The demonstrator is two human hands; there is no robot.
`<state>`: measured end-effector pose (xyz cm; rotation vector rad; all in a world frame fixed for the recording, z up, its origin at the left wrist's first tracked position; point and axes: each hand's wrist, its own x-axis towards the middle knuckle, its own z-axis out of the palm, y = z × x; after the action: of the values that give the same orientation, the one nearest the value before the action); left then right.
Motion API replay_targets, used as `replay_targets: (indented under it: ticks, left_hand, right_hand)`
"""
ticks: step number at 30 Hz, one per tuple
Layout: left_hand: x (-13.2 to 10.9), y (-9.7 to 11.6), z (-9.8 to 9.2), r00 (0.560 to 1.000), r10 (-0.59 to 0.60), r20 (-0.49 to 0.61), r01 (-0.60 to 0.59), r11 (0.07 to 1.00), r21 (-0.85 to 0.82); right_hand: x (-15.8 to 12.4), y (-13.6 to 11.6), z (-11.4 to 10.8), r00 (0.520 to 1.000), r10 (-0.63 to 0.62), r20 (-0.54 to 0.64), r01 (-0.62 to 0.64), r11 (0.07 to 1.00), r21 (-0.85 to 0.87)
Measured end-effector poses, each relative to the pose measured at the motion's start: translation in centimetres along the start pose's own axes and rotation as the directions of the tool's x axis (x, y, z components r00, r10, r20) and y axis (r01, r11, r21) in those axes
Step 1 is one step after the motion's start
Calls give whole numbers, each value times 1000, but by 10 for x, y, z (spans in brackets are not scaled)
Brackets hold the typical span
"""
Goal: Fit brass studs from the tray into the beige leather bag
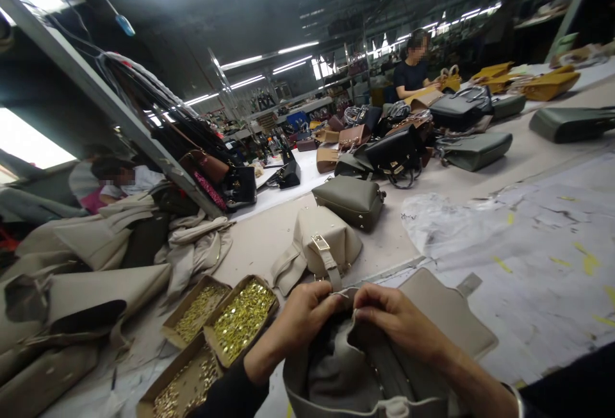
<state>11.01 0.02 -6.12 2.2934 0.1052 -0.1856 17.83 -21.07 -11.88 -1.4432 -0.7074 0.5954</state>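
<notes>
A grey-beige handbag [365,367] stands in front of me with its mouth spread and its dark lining showing. My left hand [305,315] pinches the far rim of the bag between thumb and fingers. Close beside it, my right hand [391,315] grips the same rim, fingertips pressed together. Whether a small fitting sits between my fingers is too small to tell. The bag's flap [446,309] lies flat on the table to the right, under my right forearm. Just beyond my hands rests a cream bag [324,238] with a gold buckle on its strap.
Cardboard trays of small gold metal fittings [243,315] stand left of the bag. Beige bags [96,296] are piled farther left. An olive bag [353,200] and several dark bags [394,152] lie beyond. Co-workers sit at the far right and left.
</notes>
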Motion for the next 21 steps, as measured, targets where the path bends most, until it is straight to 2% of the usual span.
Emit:
replay_targets:
  ticks: [3,6,12,17,21]
  left_hand:
    - [4,-3,-1,998,-51,-48,44,989,-143]
    - [7,-8,6,978,-169,-124,128,950,-286]
    - [5,-16,18,950,-297,-96,187,788,-586]
    - [2,-25,20,944,-313,-103,168,726,-667]
    - [2,-26,27,944,-315,-102,162,706,-689]
  right_hand:
    - [9,-3,2,1000,2,-13,-2,1000,-21]
    - [13,-10,7,999,-16,-32,15,999,-42]
    - [12,-11,18,994,-110,-20,104,977,-188]
    - [9,1,19,965,-257,47,261,938,-228]
    - [7,8,16,955,-292,50,291,898,-331]
